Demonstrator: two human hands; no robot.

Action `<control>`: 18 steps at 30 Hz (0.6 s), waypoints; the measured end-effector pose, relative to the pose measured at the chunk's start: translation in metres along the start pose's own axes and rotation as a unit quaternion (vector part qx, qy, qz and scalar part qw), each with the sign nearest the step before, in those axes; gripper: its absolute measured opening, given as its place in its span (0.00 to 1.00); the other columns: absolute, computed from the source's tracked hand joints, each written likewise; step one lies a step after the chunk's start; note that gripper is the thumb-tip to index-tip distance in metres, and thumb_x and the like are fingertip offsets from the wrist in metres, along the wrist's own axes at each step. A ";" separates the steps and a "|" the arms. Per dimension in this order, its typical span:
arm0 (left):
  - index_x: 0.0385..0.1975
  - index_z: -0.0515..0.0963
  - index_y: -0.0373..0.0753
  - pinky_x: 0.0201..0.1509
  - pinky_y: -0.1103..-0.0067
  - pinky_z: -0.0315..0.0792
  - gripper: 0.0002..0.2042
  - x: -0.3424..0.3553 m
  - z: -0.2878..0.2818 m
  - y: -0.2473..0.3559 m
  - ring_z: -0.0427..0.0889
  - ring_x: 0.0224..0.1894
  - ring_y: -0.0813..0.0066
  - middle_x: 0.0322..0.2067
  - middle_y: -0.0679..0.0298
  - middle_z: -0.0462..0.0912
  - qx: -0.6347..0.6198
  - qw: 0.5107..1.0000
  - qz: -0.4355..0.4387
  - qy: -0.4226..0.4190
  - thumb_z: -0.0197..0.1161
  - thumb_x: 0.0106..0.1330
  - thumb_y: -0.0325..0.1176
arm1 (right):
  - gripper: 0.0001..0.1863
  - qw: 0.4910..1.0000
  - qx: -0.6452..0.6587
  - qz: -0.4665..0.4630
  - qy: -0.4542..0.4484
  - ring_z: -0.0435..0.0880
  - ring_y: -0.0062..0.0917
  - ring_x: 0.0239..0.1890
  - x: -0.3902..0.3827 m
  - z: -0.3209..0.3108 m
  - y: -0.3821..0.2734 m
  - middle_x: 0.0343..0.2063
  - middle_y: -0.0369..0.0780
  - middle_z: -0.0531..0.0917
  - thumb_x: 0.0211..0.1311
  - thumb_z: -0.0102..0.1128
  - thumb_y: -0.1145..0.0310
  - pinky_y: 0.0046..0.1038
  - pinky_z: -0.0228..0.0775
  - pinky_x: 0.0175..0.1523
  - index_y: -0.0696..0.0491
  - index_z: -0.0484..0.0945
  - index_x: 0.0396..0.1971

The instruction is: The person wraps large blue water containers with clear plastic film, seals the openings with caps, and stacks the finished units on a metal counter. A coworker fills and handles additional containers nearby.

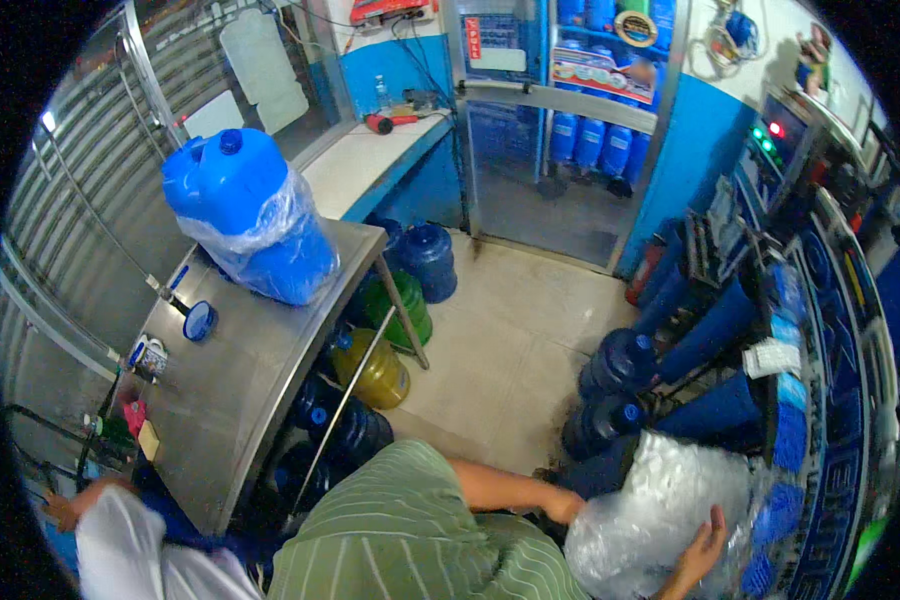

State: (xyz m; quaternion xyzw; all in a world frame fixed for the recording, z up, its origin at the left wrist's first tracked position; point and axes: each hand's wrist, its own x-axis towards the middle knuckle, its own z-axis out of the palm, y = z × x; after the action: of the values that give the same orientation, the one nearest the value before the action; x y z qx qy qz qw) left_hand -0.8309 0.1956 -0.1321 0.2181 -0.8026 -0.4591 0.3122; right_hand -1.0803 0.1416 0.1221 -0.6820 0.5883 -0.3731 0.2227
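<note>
At the lower right is a bundle of clear plastic bags (660, 500), crumpled and shiny. My left hand (564, 505) reaches across from a green striped sleeve and is closed at the bundle's left edge; its fingertips are partly hidden. On the bundle's right side rests my right hand (706, 548), fingers stretched out and apart. Dark blue water jugs (600, 425) stand on the floor just beyond the bags.
A steel table (220, 400) at left bears a blue container (245, 210) partly wrapped in plastic. Under it are blue, green and yellow jugs (375, 370). A person in a white sleeve (120, 550) is at lower left. A glass door (540, 180) stands ahead; equipment lines the right.
</note>
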 end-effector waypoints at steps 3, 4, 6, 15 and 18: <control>0.43 0.75 0.36 0.49 0.62 0.70 0.15 0.016 0.005 -0.025 0.77 0.46 0.55 0.44 0.49 0.78 0.006 0.985 0.016 -0.169 0.57 0.61 0.38 | 0.18 0.977 -0.207 -0.015 0.041 0.77 0.40 0.47 -0.001 -0.002 -0.037 0.46 0.47 0.79 0.61 0.56 0.67 0.36 0.66 0.53 0.56 0.75 0.50; 0.46 0.75 0.37 0.48 0.62 0.71 0.19 0.018 -0.005 -0.012 0.77 0.46 0.56 0.44 0.49 0.78 0.034 0.967 -0.074 -0.240 0.60 0.59 0.40 | 0.15 0.954 -0.294 -0.015 0.056 0.79 0.43 0.40 -0.003 -0.007 -0.112 0.41 0.48 0.82 0.61 0.57 0.64 0.38 0.70 0.45 0.53 0.80 0.46; 0.52 0.73 0.40 0.46 0.61 0.72 0.25 0.004 -0.021 -0.015 0.78 0.45 0.55 0.44 0.51 0.79 0.050 0.958 -0.124 -0.254 0.63 0.55 0.43 | 0.17 0.948 -0.303 -0.046 0.082 0.80 0.42 0.41 0.001 -0.006 -0.124 0.42 0.47 0.82 0.59 0.58 0.67 0.36 0.70 0.46 0.48 0.80 0.48; 0.50 0.73 0.40 0.43 0.60 0.72 0.20 -0.147 -0.206 -0.013 0.79 0.43 0.53 0.40 0.48 0.80 0.076 0.929 -0.349 -0.093 0.58 0.56 0.35 | 0.17 0.983 -0.143 -0.063 -0.096 0.82 0.39 0.40 0.053 0.082 -0.222 0.43 0.49 0.82 0.66 0.52 0.60 0.33 0.71 0.46 0.55 0.78 0.48; 0.49 0.73 0.39 0.43 0.61 0.71 0.19 -0.210 -0.231 -0.001 0.78 0.42 0.52 0.37 0.47 0.80 0.134 0.897 -0.401 0.126 0.57 0.56 0.34 | 0.16 0.981 -0.063 -0.062 -0.172 0.82 0.36 0.44 0.081 0.137 -0.237 0.44 0.48 0.81 0.67 0.53 0.65 0.28 0.71 0.49 0.58 0.77 0.49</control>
State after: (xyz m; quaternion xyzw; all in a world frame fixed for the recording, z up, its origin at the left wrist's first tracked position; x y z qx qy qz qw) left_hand -0.5202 0.1900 -0.1076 0.6174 -0.6550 -0.4021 0.1677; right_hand -0.8219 0.0936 0.2329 -0.7837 0.5200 -0.2261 0.2537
